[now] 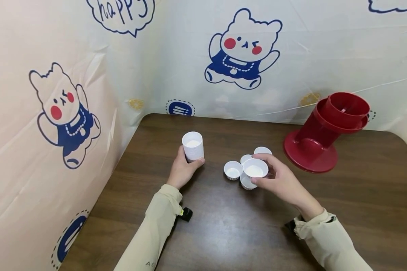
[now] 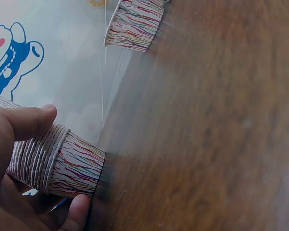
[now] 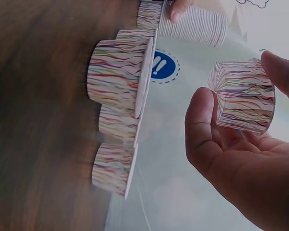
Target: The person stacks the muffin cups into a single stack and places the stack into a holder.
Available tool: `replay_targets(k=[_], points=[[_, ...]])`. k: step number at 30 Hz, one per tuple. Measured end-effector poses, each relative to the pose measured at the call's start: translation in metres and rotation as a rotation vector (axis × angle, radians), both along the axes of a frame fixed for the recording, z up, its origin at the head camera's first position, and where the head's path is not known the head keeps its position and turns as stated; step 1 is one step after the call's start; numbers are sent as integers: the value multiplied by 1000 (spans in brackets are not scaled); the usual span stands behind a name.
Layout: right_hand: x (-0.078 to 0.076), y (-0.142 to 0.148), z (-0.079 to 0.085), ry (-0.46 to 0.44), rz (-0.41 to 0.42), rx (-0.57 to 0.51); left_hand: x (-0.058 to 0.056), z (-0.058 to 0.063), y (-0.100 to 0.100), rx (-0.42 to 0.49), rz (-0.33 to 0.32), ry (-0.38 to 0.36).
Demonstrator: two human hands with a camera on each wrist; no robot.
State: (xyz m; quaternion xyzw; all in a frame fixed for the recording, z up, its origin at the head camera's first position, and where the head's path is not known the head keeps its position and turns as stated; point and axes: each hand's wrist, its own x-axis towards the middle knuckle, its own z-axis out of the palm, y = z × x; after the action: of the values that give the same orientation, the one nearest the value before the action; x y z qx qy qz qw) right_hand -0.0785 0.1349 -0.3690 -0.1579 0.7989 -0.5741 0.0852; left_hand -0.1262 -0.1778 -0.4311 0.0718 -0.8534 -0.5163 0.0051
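My left hand grips a tall stack of nested white paper baking cups; the left wrist view shows its lowest cup with coloured wavy lines, bottom against the table. My right hand pinches a single baking cup between thumb and fingers, held above the tabletop. Below and around it several more baking cups stand upright in a close cluster, among them a left cup, a near cup and a far cup. In the right wrist view the held cup is apart from the standing cups.
A red plastic piece with a round base and a slanted, wide-mouthed tube stands at the back right of the brown wooden table. A cloth printed with cartoon bears hangs behind the table and along its left side.
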Motion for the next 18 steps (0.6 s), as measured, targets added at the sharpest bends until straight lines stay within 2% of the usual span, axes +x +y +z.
replay_targets(k=[18], points=[[-25,-34,17,19,42,-10,1,1,1,6,-2,23]])
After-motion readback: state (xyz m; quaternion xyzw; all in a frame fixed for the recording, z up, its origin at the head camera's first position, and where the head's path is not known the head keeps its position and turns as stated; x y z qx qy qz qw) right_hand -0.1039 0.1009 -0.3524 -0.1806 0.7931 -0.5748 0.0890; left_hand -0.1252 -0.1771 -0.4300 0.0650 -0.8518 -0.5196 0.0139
